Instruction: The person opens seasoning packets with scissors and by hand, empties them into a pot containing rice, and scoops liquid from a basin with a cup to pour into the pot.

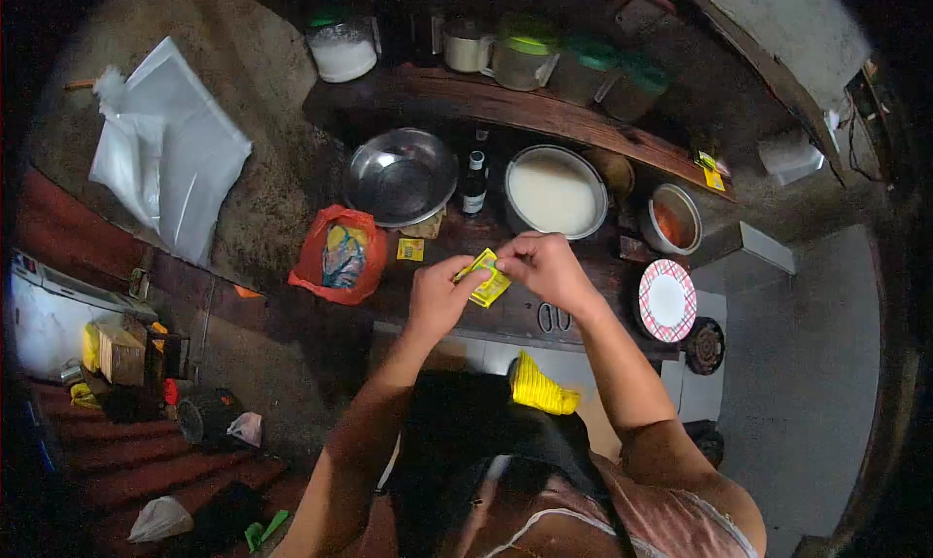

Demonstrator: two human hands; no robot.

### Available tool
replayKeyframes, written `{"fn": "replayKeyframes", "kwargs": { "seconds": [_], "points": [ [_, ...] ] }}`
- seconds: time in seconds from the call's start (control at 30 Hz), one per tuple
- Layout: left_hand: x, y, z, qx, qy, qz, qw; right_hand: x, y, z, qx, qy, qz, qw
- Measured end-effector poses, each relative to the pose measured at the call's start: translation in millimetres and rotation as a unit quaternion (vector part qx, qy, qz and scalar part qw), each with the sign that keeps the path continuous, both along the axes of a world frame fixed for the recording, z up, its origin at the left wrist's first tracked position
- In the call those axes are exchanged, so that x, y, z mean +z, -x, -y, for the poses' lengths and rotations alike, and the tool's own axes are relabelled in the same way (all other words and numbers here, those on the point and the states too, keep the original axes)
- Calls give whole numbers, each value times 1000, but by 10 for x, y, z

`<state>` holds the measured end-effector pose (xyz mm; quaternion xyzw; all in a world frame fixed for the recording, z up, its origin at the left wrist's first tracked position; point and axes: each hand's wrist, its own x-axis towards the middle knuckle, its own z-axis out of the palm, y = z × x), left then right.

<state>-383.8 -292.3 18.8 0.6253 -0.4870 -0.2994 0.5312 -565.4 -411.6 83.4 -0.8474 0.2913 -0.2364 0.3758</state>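
A small yellow packet (490, 284) is held between both hands over the dark wooden counter. My left hand (442, 294) pinches its left side. The fingers of my right hand (540, 264) are closed on its upper right edge. Another yellow packet (410, 249) lies on the counter left of my hands, beside an open red plastic bag (337, 255) with packets inside. Scissors (554, 317) lie just below my right hand. Behind the hands stand a dark bottle (473, 184) and a pot of whitish liquid (554, 191).
A steel basin (401, 177) stands at the back left. On the right are a bowl with orange-red contents (674, 219) and a plate with a checked rim (668, 300). Jars (525, 54) line a shelf above. A yellow bundle (541, 387) is near my body.
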Motion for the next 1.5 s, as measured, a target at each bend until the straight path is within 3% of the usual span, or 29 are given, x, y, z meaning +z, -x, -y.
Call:
{"fn": "replayKeyframes", "kwargs": {
  "seconds": [0.03,0.17,0.23,0.27,0.3,0.33,0.37,0.43,0.47,0.53,0.57,0.63,0.67,0.7,0.77,0.87,1.0,1.07,1.2,1.27,1.3,1.37,1.4,1.43,1.5],
  "points": [
    [43,-60,-29,0,2,-2,1000,42,-62,-11,28,66,-38,997],
    [45,-251,-76,11,-39,17,999,285,-247,-123,55,82,-74,992],
    [-13,-290,-127,19,-43,13,999,477,-303,-181,25,-58,-120,991],
    [-34,-308,-146,11,48,-10,999,497,-270,-146,34,-59,-124,990],
    [-50,-348,-141,4,141,-29,990,538,-169,-44,96,-118,-60,987],
    [-75,-465,-195,26,145,-41,988,593,-68,89,158,-175,5,972],
    [-95,-581,-248,47,149,-54,986,604,85,152,118,-332,122,928],
    [-139,-730,-378,87,147,-72,983,503,6,455,41,-58,-96,993],
    [-151,-762,-452,106,140,-78,981,462,62,418,42,-62,-96,993],
    [-80,-776,-480,103,68,-128,984,511,67,445,146,-228,-22,963],
    [9,-751,-475,105,43,-145,983,436,22,492,147,-233,-25,961],
    [149,-609,-367,64,63,-141,986,195,-101,550,116,92,-190,970],
    [217,-553,-264,60,92,-89,990,177,-133,497,126,68,-202,969],
    [280,-494,-166,59,121,-36,990,172,-160,417,156,30,-136,978],
    [638,-316,-196,-29,-52,44,997,343,-253,233,205,60,-161,964],
    [509,-286,-18,-93,-121,33,988,442,-303,184,240,118,-120,956],
    [420,-198,40,-60,-52,52,995,474,-191,267,212,87,-93,969],
    [189,-160,116,-24,74,-26,997,454,-96,285,181,72,-149,969],
    [235,-92,154,12,65,-15,998,356,-79,235,196,108,-112,968],
    [232,-58,147,27,48,-53,997,321,-82,254,148,-12,-103,983],
    [207,-39,152,28,49,-54,997,326,-82,242,149,-12,-104,983],
    [167,-33,155,28,80,-34,996,437,-146,180,119,84,-134,980],
    [160,-66,146,34,78,-34,996,575,-160,139,136,3,-155,979],
    [192,-106,142,33,70,-18,997,503,-182,151,139,0,-155,978],
    [225,-151,131,32,65,-2,997,353,-239,242,99,89,-151,980]
  ]
}}
